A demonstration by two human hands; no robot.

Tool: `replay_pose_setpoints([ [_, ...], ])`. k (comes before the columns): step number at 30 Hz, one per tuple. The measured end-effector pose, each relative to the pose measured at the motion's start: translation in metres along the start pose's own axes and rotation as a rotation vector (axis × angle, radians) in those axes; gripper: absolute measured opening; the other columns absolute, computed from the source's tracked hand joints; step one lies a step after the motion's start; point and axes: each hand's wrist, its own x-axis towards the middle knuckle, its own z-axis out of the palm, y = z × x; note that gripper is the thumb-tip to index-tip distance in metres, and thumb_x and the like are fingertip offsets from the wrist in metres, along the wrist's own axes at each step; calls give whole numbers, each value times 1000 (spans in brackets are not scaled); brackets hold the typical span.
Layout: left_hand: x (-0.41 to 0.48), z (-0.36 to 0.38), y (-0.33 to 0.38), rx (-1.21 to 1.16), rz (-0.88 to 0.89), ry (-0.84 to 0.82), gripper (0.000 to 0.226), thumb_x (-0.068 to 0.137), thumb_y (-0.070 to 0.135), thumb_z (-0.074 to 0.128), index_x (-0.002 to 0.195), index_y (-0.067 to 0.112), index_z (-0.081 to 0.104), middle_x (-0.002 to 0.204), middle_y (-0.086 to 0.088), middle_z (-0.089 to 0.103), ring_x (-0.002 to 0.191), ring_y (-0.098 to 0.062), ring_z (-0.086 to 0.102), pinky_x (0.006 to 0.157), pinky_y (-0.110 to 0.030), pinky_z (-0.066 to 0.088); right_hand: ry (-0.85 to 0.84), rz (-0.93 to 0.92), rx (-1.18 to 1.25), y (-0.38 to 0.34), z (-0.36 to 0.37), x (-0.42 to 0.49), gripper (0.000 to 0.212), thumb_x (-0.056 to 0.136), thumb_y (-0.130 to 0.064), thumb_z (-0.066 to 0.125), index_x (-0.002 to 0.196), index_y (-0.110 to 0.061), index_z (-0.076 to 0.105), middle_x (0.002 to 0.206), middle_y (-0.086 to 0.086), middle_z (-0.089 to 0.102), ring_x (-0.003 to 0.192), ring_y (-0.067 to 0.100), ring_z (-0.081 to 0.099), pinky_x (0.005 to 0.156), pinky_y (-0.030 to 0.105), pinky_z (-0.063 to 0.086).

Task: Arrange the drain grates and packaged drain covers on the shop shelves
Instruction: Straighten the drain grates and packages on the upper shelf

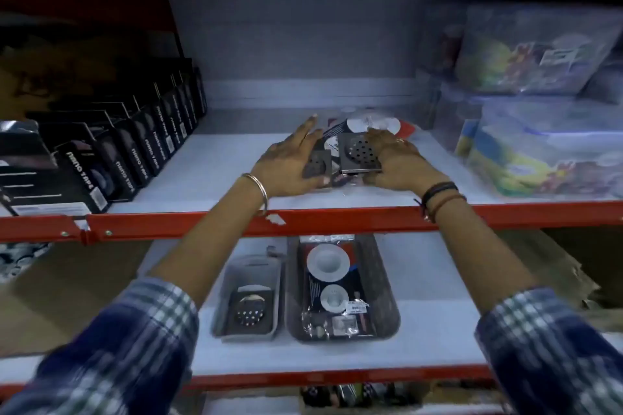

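Note:
On the middle shelf (202,178) lies a packaged drain cover (371,123) with white round discs. On top of it sit two square metal drain grates. My right hand (394,158) grips the larger grate (359,153), which has round holes. My left hand (286,162) holds the smaller dark grate (317,165) by its left edge, fingers stretched forward. On the shelf below, a grey tray (249,300) holds a round perforated grate, and a darker tray (381,307) holds another packaged drain cover (332,283).
Black boxes of tape (111,158) stand in a row along the left of the middle shelf. Clear plastic containers with colourful labels (539,145) are stacked at the right. A red shelf beam (337,219) runs across under my wrists. Brown cardboard (573,266) lies lower right.

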Motion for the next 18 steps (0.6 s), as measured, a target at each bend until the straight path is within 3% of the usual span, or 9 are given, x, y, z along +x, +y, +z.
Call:
replay_pose_setpoints([
  [3, 12, 1, -20, -5, -47, -358, 106, 74, 53, 68, 149, 23, -1, 160, 3, -8, 147, -20, 6, 119, -41, 17, -258, 6, -43, 17, -5, 20, 105, 76, -45, 71, 151, -17, 4, 162, 3, 2, 149, 21, 2, 121, 42, 8],
  [5, 17, 3, -30, -62, -91, -468, 104, 74, 52, 70, 149, 25, 3, 159, 2, 5, 145, -23, 14, 119, -41, 20, -339, 4, 17, 24, -8, 30, 111, 72, -50, 73, 151, -21, 2, 162, 2, 2, 148, 23, 4, 122, 43, 7],
  [9, 21, 8, -39, -117, -59, -385, 100, 70, 55, 72, 146, 22, 18, 143, -2, 35, 127, -22, 41, 108, -36, 37, -304, -86, 10, 28, -5, 43, 114, 64, -55, 76, 150, -20, 11, 157, 3, 17, 143, 30, 18, 120, 43, 15],
  [12, 19, 11, -41, -98, -23, -310, 100, 65, 57, 74, 143, 21, 24, 141, -2, 41, 124, -22, 45, 105, -37, 41, -256, -140, 13, 23, -3, 45, 109, 61, -52, 80, 146, -14, 23, 141, 5, 34, 129, 28, 34, 110, 39, 29],
  [15, 15, 3, -48, -125, -51, -282, 100, 63, 52, 78, 140, 21, 25, 133, -3, 47, 118, -22, 49, 100, -36, 43, -239, -120, 100, 22, -7, 44, 98, 61, -49, 81, 140, -14, 35, 126, 4, 39, 120, 25, 38, 103, 36, 36],
  [18, 6, -12, -74, -169, -131, -292, 104, 60, 51, 81, 141, 25, 20, 128, -2, 48, 114, -22, 50, 97, -35, 42, -236, -94, 184, 12, -11, 43, 97, 63, -49, 81, 141, -15, 35, 129, 2, 38, 122, 21, 37, 106, 34, 35],
])
